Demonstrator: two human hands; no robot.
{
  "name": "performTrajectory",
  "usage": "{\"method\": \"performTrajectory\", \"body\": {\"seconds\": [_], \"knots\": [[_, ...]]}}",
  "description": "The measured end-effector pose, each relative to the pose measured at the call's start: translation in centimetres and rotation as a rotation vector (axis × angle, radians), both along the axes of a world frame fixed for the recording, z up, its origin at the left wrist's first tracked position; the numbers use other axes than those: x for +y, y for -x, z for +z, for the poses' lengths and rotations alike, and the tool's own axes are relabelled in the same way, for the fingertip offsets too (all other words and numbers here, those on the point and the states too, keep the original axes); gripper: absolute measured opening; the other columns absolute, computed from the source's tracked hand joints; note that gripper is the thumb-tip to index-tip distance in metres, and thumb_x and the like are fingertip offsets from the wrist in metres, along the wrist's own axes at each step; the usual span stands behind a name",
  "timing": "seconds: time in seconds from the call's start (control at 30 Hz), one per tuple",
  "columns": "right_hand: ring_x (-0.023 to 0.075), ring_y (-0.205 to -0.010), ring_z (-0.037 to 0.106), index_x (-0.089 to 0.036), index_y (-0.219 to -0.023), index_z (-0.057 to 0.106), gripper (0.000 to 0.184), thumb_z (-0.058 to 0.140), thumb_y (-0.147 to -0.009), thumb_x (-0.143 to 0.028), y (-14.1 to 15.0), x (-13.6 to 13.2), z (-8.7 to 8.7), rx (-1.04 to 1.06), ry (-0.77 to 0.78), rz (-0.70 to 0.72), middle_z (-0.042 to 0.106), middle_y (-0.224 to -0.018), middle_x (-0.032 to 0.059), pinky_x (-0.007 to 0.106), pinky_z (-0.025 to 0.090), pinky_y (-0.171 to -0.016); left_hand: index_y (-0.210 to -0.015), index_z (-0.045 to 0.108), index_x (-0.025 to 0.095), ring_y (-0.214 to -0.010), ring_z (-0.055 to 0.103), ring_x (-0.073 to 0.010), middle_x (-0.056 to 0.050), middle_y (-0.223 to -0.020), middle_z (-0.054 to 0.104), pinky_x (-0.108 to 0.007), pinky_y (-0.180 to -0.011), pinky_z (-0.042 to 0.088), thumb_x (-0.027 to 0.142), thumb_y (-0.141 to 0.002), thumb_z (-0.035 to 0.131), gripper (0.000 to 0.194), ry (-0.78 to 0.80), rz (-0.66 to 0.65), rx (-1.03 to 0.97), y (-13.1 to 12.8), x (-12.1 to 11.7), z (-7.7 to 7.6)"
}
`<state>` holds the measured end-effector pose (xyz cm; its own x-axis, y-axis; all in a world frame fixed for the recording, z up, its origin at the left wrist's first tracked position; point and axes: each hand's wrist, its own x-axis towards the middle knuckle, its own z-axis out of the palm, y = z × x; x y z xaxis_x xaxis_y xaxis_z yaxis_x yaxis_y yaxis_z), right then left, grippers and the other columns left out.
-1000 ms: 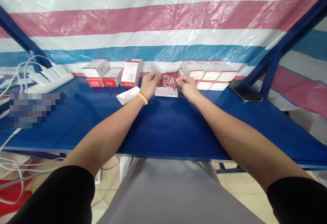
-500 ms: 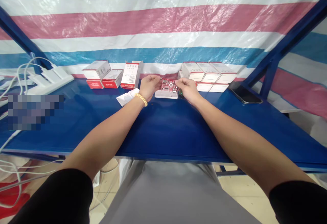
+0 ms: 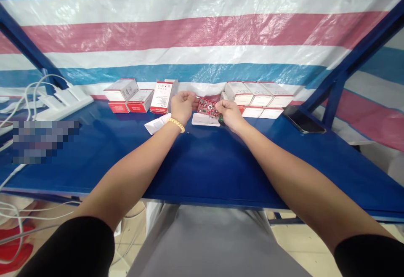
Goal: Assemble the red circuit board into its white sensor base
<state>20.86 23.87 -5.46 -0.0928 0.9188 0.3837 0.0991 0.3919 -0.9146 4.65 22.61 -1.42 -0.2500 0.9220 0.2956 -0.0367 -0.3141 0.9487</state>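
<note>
A red circuit board [image 3: 206, 107] is held up between my two hands, its component side facing me. My left hand [image 3: 184, 107] pinches its left edge, and my right hand [image 3: 229, 113] grips its right edge. Just below the board, a flat white plastic piece [image 3: 205, 119] lies on the blue table. Something small and green, too hidden to name, shows under my right fingers. Another white plastic piece [image 3: 157, 124] rests beside my left wrist, partly covered by the forearm.
Red-and-white boxes [image 3: 121, 90] stand stacked at the back left, with more white boxes [image 3: 256, 94] at the back right. A phone [image 3: 304, 119] lies near the right frame post. At far left is a power strip [image 3: 66, 102] with plugs and white cables.
The circuit board has tilted, its right end now lower than its left. Both hands still hold it. The whole view has shifted slightly downward in the picture.
</note>
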Motion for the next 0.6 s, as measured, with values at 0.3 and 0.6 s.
{"method": "performTrajectory", "body": {"seconds": [0.3,0.6], "knots": [[0.0115,-0.057,0.039,-0.020,-0.057,0.045,0.029,0.059,-0.075,-0.039,-1.5,0.8,-0.2,-0.017,-0.013,-0.111,0.043,-0.058,-0.0031,0.027,0.031,-0.059,-0.077,0.046,0.019,-0.046,0.056,-0.0063,0.007,-0.056,0.054,-0.019,-0.048,0.045,0.031,-0.089,0.052,0.019,-0.094,0.264,-0.039,4.3,1.2,2.3],[0.0108,-0.055,0.035,-0.020,-0.056,0.044,0.032,0.059,-0.075,-0.041,-1.4,0.0,0.9,-0.050,-0.037,-0.089,0.038,-0.054,-0.0041,0.026,0.028,-0.055,-0.076,0.044,0.020,-0.070,0.062,-0.0069,0.005,-0.055,0.051,-0.025,-0.058,0.038,0.034,-0.099,0.026,0.032,-0.160,0.347,0.051,10.3,3.2,3.2]]}}
